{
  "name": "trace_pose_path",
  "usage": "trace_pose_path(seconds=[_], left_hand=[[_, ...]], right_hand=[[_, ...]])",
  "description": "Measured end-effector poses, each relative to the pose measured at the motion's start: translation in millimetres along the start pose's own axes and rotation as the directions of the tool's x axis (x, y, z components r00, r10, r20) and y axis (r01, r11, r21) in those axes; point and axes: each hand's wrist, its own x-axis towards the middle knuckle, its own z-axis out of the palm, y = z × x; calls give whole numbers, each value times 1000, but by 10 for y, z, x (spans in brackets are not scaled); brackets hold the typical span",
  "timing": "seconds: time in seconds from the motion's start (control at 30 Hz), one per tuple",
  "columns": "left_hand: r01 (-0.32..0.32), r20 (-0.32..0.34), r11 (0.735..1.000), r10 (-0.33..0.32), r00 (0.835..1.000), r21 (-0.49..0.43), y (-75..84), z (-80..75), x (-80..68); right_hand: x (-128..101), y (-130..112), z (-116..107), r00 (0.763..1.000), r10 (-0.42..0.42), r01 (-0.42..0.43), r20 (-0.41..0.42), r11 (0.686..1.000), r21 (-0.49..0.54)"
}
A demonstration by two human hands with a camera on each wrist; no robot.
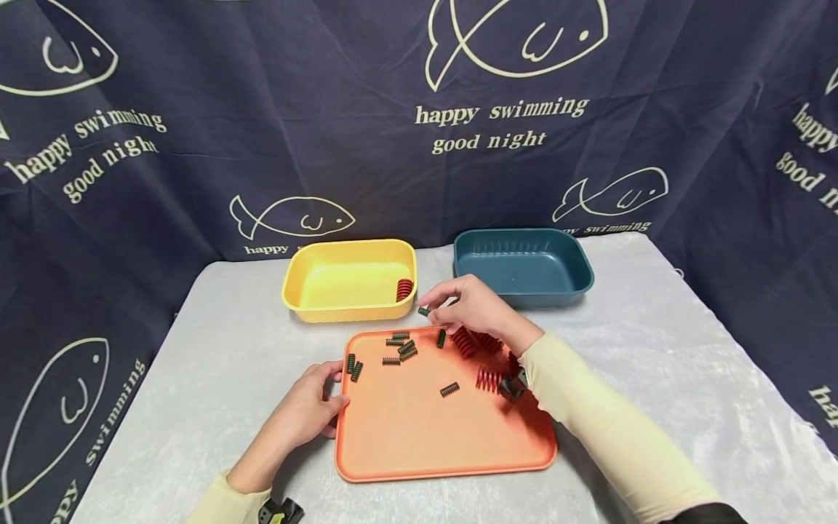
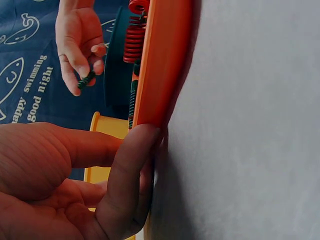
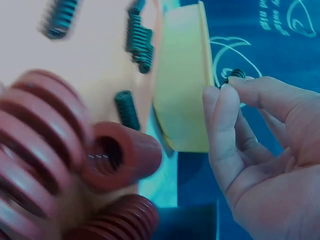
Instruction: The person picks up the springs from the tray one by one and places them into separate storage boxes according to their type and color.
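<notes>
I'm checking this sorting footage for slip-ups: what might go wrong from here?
The right hand only pinches the small green spring at its fingertips, above the table's gap before the yellow bin; it may slip and roll away. The forearm hangs over the red springs on the orange tray and may knock them.

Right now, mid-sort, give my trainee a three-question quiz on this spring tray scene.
1. True or false: the right hand pinches a small dark green spring above the orange tray.
2. Which bin already holds a red spring? A) yellow bin B) teal bin C) neither
3. What does the left hand touch?

Key:
1. True
2. A
3. The orange tray's left edge; its fingers rest against the rim.
</notes>
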Motion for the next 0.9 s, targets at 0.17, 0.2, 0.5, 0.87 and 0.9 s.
trace_pose_path(seconds=[0.17, 0.2, 0.5, 0.87, 0.9], left_hand=[[3, 2, 1000, -3, 1000, -3, -3, -2, 2], [4, 3, 1000, -4, 1000, -3, -3, -3, 2], [0, 4, 1000, 0, 1000, -2, 1, -2, 9], [-11, 2, 1000, 11, 1000, -25, 0, 4, 2], [-11, 3, 1000, 12, 1000, -27, 0, 4, 2]], right_hand=[[13, -36, -211, 999, 18, -15, -45, 998, 64], [15, -37, -264, 998, 21, -17, -57, 997, 72], [26, 39, -796, 978, 103, -77, -183, 987, 142], [42, 344, -1213, 945, 205, -175, -255, 975, 136], [48, 372, -1231, 941, 218, -190, -260, 973, 129]])
